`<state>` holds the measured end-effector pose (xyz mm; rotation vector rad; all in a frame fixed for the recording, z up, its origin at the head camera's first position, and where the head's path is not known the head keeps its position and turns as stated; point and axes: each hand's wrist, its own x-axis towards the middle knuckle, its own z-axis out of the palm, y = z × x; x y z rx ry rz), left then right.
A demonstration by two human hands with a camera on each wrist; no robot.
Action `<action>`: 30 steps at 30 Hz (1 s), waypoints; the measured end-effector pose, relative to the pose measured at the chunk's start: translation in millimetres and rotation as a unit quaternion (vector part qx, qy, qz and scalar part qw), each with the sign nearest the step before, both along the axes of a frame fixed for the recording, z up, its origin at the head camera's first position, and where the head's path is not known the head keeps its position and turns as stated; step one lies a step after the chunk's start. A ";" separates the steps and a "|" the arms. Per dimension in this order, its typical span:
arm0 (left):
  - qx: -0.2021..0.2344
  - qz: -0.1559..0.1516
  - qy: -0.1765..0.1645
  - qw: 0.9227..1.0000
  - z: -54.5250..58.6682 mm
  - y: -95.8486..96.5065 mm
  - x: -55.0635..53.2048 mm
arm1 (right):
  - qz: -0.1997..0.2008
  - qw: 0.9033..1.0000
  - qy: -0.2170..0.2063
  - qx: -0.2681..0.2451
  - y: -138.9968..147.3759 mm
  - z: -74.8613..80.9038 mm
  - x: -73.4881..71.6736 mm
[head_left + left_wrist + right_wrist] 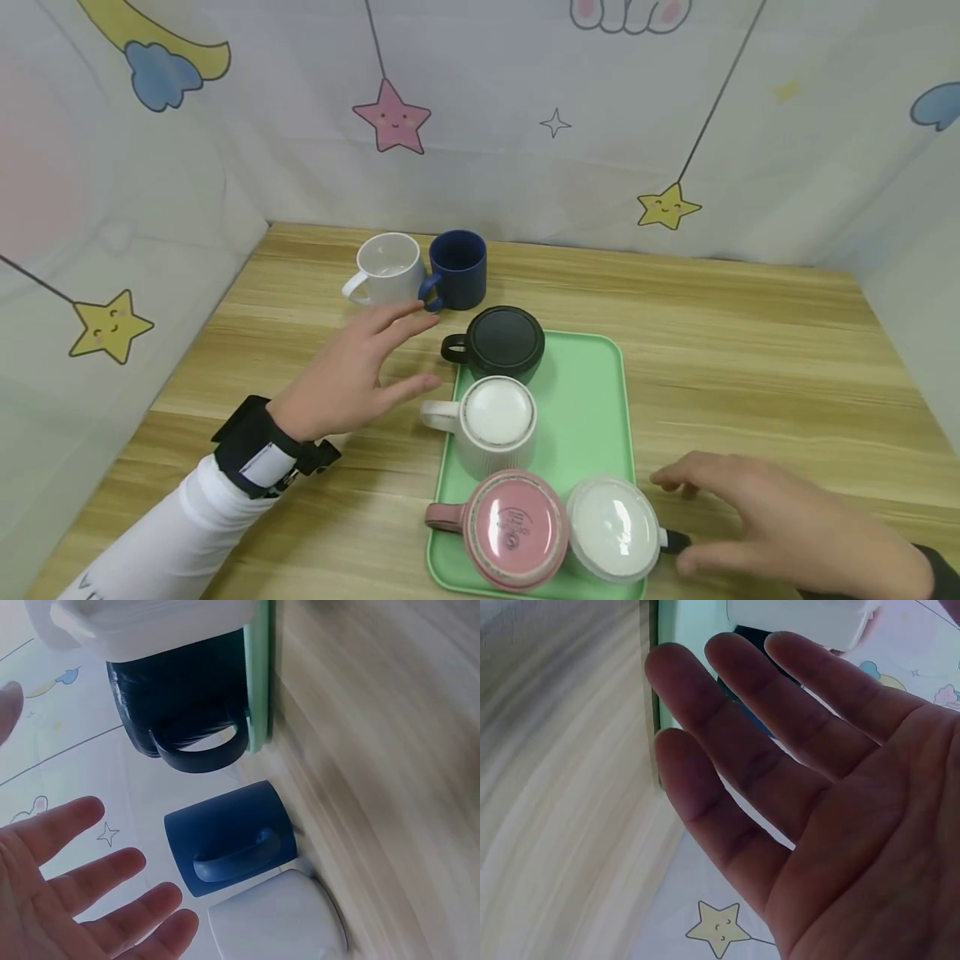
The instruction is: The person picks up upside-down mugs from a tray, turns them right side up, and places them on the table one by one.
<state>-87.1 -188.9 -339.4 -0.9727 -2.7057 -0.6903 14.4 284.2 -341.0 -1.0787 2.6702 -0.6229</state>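
Upside down along the green tray point(588, 400) are a black mug point(506, 342), a white ribbed mug point(497, 421), a pink mug point(516, 529) and a white mug with a dark handle point(611, 529). My left hand point(348, 375) hovers left of the black and ribbed mugs, fingers spread and holding nothing. Behind its fingertips, a white mug point(390, 267) and a navy mug point(459, 271) stand upright on the table. Off the tray's right side is my right hand point(765, 525), its thumb near the dark handle. The right wrist view shows its palm point(870, 817) bare.
The wooden table point(750, 358) backs onto a white cloth point(487, 192) printed with stars, a moon and clouds. More cloth borders the table at left and right. A black strap point(258, 450) circles the left wrist.
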 end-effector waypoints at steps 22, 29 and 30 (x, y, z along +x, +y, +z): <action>-0.016 0.014 -0.023 1.000 -13.3 -2.8 7.2 | 0.080 0.985 0.000 -0.154 -14.9 -16.9 -3.9; -0.012 0.021 -0.023 0.999 -12.3 -2.4 8.8 | 0.065 0.983 0.055 -0.160 -13.7 -15.6 -8.1; -0.012 0.022 -0.023 0.999 -12.2 -2.2 9.0 | 0.062 0.983 0.060 -0.159 -12.8 -14.7 -8.8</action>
